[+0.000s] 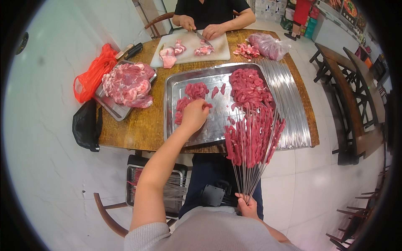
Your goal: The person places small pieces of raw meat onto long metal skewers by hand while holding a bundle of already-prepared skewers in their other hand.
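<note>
My right hand (248, 205) grips the lower ends of a bundle of metal skewers (248, 180) in front of my lap. Strips of red raw meat (251, 141) are threaded along their upper parts, which fan out over the tray's near right corner. Inside the metal tray (216, 125), my left hand (195, 115) curls its fingers around a small piece of meat (208, 106). Small piles of cut meat (196, 90) lie beside and beyond that hand. A larger heap of meat strips (248, 88) fills the tray's right side.
Loose metal skewers (290, 106) lie right of the tray. Across the table, a person's hands work with a knife (202, 38) on a cutting board (221, 51). A large meat piece (128, 84) sits left. Below my left arm is another tray (128, 188) with skewers.
</note>
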{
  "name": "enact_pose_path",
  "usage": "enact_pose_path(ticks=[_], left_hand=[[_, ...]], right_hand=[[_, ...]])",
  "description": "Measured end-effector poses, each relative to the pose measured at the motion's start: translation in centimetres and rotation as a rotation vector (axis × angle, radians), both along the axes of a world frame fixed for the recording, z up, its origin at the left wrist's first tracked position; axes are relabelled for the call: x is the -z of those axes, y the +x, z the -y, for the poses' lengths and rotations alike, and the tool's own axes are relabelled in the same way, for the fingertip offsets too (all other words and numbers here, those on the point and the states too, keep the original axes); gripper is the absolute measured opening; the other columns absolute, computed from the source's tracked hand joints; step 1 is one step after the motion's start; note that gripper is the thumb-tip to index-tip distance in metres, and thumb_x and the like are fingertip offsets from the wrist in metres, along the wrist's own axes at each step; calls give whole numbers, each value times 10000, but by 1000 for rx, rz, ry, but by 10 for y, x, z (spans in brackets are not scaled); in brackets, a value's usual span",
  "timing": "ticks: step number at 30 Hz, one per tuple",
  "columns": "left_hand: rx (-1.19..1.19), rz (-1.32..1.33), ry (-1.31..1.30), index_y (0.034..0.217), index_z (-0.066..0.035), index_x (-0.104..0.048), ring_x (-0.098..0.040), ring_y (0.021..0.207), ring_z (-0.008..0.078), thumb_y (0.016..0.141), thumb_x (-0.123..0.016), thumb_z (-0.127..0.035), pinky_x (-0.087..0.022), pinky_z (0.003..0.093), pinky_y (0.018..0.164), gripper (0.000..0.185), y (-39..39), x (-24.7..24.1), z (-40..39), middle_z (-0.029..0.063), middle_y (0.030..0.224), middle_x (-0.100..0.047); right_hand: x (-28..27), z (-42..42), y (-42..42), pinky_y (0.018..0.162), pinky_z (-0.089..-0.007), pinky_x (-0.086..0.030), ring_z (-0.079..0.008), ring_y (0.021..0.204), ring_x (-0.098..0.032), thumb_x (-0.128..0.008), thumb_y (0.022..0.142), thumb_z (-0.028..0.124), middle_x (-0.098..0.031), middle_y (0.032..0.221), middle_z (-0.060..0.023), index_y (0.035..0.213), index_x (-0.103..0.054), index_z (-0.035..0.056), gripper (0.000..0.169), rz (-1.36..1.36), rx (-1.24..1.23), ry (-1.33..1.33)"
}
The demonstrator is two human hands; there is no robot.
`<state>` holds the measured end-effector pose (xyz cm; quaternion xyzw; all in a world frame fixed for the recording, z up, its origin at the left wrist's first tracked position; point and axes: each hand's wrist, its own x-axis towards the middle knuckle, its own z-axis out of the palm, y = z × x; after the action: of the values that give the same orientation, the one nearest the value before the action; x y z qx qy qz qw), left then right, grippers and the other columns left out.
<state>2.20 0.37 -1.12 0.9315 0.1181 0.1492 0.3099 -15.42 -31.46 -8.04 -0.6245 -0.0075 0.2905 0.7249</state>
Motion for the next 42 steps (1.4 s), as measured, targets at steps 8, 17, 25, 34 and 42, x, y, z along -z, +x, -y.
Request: enact_pose_path(ticks=[8, 17, 25, 34, 42], left_hand=[[54, -44, -1373, 886, -14, -509, -601, 723, 152, 855, -431, -150, -490, 233, 616, 160, -25, -43, 40, 131, 850, -597], [115, 153, -1506, 896, -9, -512, -597, 791, 190, 856, -412, -190, -498, 254, 668, 211, -26, -45, 38, 162, 896, -583], [51, 138, -1597, 835, -32, -524, -596, 793, 192, 841, -454, -193, -506, 262, 647, 176, -27, -43, 38, 138, 863, -589], [46, 103, -1724, 817, -57, -528, -601, 764, 183, 822, -493, -173, -505, 279, 654, 122, -34, -49, 52, 134, 851, -594], [20, 71, -1646, 817, -56, -513, -602, 714, 168, 825, -484, -166, -502, 267, 633, 114, -37, -46, 56, 119, 817, -596]], right_hand=[[2, -4, 1, 825, -339, -415, -55, 565, -410, -470, 818, 55, -453, 628, 5, 823, -522, -47, 114, 56, 18, 42], [4, -2, -1, 603, -221, -408, -45, 551, -404, -486, 819, 81, -496, 676, 10, 882, -542, -34, 142, 42, 16, 31], [8, -4, 0, 790, -341, -429, -59, 567, -411, -466, 819, 42, -457, 634, 4, 785, -501, -31, 88, 146, 21, 94], [4, -5, 1, 857, -389, -395, -67, 579, -413, -463, 819, 34, -439, 625, 0, 773, -491, -34, 87, 137, 12, 79], [12, -5, 0, 570, -243, -325, -45, 519, -378, -476, 831, 108, -453, 622, 21, 910, -532, -15, 156, 206, 16, 87]])
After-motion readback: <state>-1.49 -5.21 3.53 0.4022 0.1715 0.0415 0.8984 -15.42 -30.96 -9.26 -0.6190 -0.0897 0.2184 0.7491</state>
